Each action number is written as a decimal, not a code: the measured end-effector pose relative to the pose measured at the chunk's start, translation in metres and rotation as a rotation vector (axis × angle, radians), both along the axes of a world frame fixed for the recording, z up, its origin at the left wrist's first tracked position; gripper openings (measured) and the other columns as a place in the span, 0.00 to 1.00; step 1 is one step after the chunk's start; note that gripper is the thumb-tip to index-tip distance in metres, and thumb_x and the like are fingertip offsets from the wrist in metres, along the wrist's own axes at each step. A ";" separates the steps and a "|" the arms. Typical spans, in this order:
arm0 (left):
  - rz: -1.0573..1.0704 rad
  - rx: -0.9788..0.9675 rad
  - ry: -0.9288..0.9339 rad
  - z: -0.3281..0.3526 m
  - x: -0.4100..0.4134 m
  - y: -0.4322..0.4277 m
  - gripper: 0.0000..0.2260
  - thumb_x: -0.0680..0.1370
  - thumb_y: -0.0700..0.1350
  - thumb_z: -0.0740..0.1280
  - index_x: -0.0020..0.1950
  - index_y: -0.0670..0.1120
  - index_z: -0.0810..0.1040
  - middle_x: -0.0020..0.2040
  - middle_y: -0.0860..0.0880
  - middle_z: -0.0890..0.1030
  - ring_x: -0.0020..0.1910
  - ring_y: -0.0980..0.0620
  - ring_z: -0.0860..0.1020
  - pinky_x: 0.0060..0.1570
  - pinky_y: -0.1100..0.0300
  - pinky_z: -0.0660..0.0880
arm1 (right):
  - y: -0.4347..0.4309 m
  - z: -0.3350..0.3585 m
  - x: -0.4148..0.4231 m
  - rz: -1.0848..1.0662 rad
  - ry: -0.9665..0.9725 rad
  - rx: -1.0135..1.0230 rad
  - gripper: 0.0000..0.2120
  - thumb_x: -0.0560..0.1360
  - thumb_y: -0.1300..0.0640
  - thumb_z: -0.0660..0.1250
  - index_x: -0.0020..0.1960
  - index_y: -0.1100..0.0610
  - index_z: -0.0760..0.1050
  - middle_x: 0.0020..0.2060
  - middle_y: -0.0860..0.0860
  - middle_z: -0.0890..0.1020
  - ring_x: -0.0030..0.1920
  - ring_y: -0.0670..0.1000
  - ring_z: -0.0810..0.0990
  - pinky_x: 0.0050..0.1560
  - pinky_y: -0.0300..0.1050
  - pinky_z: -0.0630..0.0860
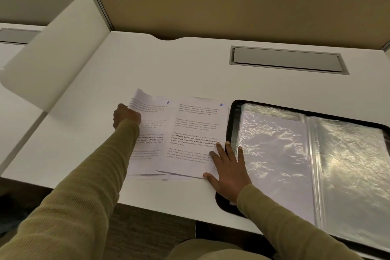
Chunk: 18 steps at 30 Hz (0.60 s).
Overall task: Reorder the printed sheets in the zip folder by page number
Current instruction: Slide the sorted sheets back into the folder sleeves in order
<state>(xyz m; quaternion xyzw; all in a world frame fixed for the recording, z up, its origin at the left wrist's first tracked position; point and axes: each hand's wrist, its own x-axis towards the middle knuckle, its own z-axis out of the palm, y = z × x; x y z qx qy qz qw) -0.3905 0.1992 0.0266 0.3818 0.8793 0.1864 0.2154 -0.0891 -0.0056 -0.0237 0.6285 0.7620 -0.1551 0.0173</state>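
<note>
sorting unfinished: left hand (126,117) grips sheet 8 (155,124); right hand (226,167) lies flat on sheet 10 (194,133), beside the open zip folder (232,112).

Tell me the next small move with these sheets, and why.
Probably lift the white printed sheet marked 8 and lay it over the white printed sheet marked 10: the left hand grips its raised left edge, the right hand lies flat pinning sheet 10 beside the black zip folder, and 8 precedes 10.

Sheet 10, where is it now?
Sheet 10 lies mid-desk in the head view, between sheet 8 on its left and the zip folder on its right, partly under the right hand.
</note>
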 end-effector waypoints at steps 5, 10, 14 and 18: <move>-0.010 0.124 -0.041 0.036 -0.002 0.006 0.10 0.77 0.40 0.65 0.57 0.44 0.70 0.49 0.43 0.79 0.42 0.41 0.81 0.45 0.47 0.82 | 0.000 0.001 -0.001 0.007 -0.018 -0.006 0.43 0.73 0.29 0.39 0.81 0.50 0.54 0.82 0.54 0.47 0.81 0.60 0.40 0.73 0.63 0.27; -0.100 0.311 -0.013 0.077 0.013 0.012 0.12 0.77 0.43 0.65 0.60 0.46 0.70 0.54 0.43 0.80 0.45 0.43 0.81 0.48 0.47 0.81 | 0.003 0.005 -0.001 0.009 -0.052 -0.047 0.42 0.75 0.28 0.40 0.81 0.50 0.51 0.82 0.54 0.45 0.81 0.60 0.39 0.75 0.64 0.30; -0.235 0.453 -0.010 0.113 0.056 0.009 0.12 0.77 0.44 0.66 0.58 0.48 0.70 0.54 0.45 0.79 0.47 0.44 0.80 0.49 0.47 0.81 | 0.008 0.015 -0.003 -0.007 0.030 -0.038 0.41 0.75 0.29 0.44 0.81 0.51 0.54 0.82 0.55 0.50 0.81 0.59 0.44 0.78 0.63 0.37; -0.407 0.576 -0.030 0.141 0.116 -0.009 0.10 0.76 0.45 0.67 0.55 0.47 0.70 0.50 0.47 0.79 0.45 0.46 0.79 0.46 0.52 0.79 | 0.022 0.030 0.007 -0.101 0.309 0.030 0.42 0.74 0.28 0.52 0.79 0.53 0.60 0.79 0.55 0.62 0.79 0.58 0.59 0.78 0.58 0.57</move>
